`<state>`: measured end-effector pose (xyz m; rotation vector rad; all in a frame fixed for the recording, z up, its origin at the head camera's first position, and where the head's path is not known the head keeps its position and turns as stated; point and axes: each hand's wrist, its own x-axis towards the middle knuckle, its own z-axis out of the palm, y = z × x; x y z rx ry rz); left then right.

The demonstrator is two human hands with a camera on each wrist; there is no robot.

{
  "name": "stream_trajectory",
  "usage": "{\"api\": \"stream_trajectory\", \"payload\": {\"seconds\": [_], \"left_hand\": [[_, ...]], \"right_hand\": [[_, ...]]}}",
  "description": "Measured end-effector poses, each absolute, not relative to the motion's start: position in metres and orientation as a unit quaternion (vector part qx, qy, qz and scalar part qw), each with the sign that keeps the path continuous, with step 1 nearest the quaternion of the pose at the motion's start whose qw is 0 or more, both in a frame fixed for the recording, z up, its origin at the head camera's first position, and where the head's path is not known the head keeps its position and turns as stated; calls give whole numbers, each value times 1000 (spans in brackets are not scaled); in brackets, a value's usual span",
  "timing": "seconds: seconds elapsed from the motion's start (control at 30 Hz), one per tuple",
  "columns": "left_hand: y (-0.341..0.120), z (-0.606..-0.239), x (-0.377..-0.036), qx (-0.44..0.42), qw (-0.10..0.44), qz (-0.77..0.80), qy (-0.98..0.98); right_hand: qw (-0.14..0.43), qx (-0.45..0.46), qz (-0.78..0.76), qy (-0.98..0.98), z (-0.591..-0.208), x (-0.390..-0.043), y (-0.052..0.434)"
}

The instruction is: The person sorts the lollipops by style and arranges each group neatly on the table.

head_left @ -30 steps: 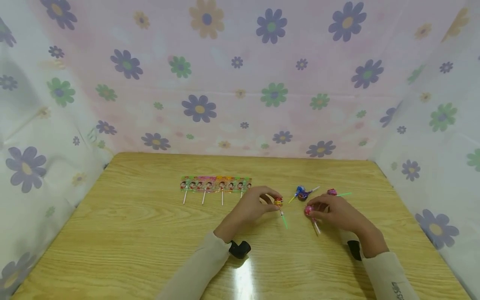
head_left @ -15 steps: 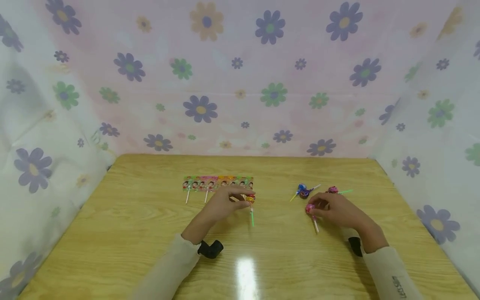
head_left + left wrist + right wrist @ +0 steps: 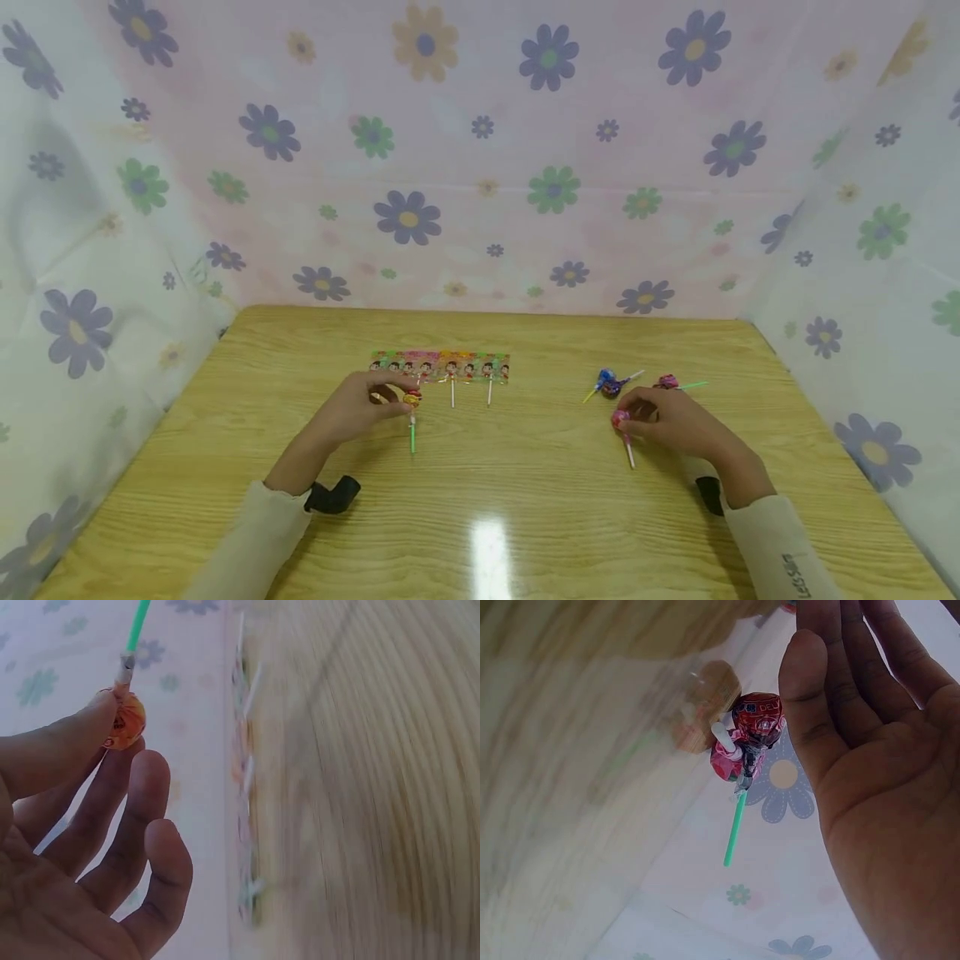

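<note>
Leftward across the wooden worktop (image 3: 525, 500) my left hand (image 3: 358, 407) has carried the orange-wrapped lollipop with the green stick (image 3: 411, 400), pinched at centre frame, stick pointing toward me, below the strip of packaged lollipops (image 3: 441, 367); my right hand (image 3: 667, 421) pinches the pink-wrapped lollipop (image 3: 618, 419) at right of centre.

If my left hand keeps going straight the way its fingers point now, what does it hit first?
Probably the lollipop strip. The left hand, pinching an orange lollipop, points right and slightly away, towards the strip's white sticks just past its fingertips. Depth is hard to judge; it might pass just in front.
</note>
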<state>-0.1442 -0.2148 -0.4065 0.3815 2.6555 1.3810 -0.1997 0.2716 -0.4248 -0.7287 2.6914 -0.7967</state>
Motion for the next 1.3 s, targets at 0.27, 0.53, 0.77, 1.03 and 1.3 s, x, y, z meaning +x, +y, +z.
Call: {"api": "stream_trajectory", "payload": {"seconds": [0.27,0.53,0.77,1.03,1.3], "left_hand": [[-257,-411,-138,97,75,420,899],[-262,-420,-142,95,71,405,907],[-260,-423,-141,93,65,399,910],[-262,-425,-142,86,67,392,913],[-262,-423,-142,82,71,389,915]], "right_hand": [[121,-247,-270,923,-425,-199,272],[116,-246,-269,924,-424,-197,271],[121,-249,-273,921,-421,-197,269],[119,-262,-267,920,-421,-198,272],[126,-279,-268,913,-421,-199,274]]}}
